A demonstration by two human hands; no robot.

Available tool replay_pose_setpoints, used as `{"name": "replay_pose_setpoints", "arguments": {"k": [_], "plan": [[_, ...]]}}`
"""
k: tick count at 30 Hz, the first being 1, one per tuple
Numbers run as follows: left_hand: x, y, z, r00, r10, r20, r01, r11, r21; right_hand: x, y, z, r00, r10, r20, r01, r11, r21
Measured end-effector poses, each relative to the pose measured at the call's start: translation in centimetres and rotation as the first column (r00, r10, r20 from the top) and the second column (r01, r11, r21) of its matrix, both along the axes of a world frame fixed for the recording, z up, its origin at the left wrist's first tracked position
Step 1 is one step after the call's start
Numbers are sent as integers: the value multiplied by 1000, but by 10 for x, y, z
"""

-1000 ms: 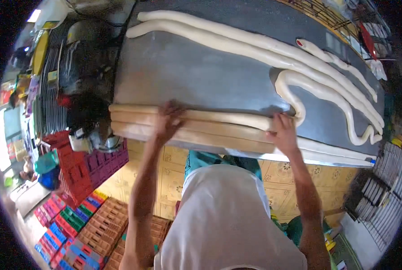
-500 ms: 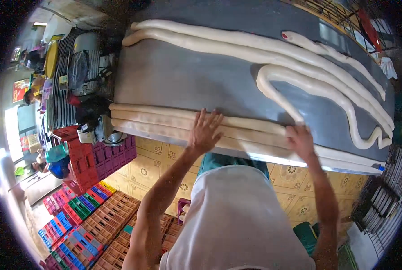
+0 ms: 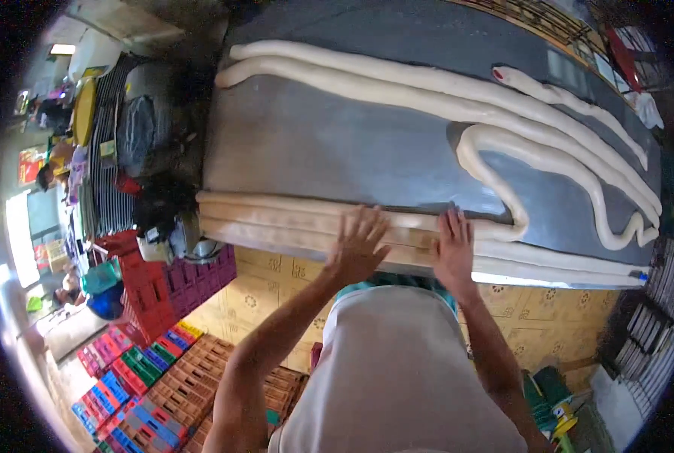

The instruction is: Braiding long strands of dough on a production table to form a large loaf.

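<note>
Long pale ropes of dough lie along a grey table. My left hand (image 3: 358,245) rests palm down with spread fingers, slightly blurred, over the near ropes. To its right, my right hand (image 3: 454,245) is flat, its fingers stretched across the same dough. The innermost near rope (image 3: 412,220) runs under both hands, then bends back at the right into a thick loop (image 3: 533,147). Beside it, closer to me, lie other straight dough ropes (image 3: 276,226). Two long ropes (image 3: 367,92) curve across the far side, and a shorter piece (image 3: 548,92) with a red spot lies behind them.
The grey tabletop (image 3: 314,151) ends just in front of my body. Red and purple crates (image 3: 148,264) stand at its left, with brown crates (image 3: 193,370) stacked lower down. A dark machine (image 3: 163,189) adjoins the left end. Metal racks (image 3: 650,332) stand at the right.
My right hand has moved left along the near rope and now lies flat with fingers extended. The looped dough's bend has come down towards the near edge. My left hand has shifted slightly right.
</note>
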State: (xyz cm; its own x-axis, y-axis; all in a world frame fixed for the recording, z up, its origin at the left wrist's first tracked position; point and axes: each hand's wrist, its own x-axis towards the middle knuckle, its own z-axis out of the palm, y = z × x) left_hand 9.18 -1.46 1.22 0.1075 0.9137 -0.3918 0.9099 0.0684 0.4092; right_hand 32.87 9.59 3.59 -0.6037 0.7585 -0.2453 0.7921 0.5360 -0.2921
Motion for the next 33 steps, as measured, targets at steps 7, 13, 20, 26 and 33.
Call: {"name": "replay_pose_setpoints", "arguments": {"k": [7, 13, 20, 26, 33], "plan": [[-32, 34, -3, 953, 256, -164, -220, 952, 212, -90, -5, -20, 998, 6, 70, -13, 994, 110], [-24, 5, 7, 992, 75, -103, -54, 980, 190, -63, -8, 0, 985, 170, -20, -168, 982, 86], [-49, 1, 6, 995, 33, -99, -37, 999, -38, -74, -10, -15, 999, 54, 3, -53, 986, 156], [-109, -36, -6, 918, 289, -272, -229, 946, 232, 22, 87, 21, 974, -49, -220, 100, 969, 228], [51, 25, -19, 990, 56, 130, -96, 941, 323, 59, 189, -9, 995, 10, -102, -16, 998, -53]]}}
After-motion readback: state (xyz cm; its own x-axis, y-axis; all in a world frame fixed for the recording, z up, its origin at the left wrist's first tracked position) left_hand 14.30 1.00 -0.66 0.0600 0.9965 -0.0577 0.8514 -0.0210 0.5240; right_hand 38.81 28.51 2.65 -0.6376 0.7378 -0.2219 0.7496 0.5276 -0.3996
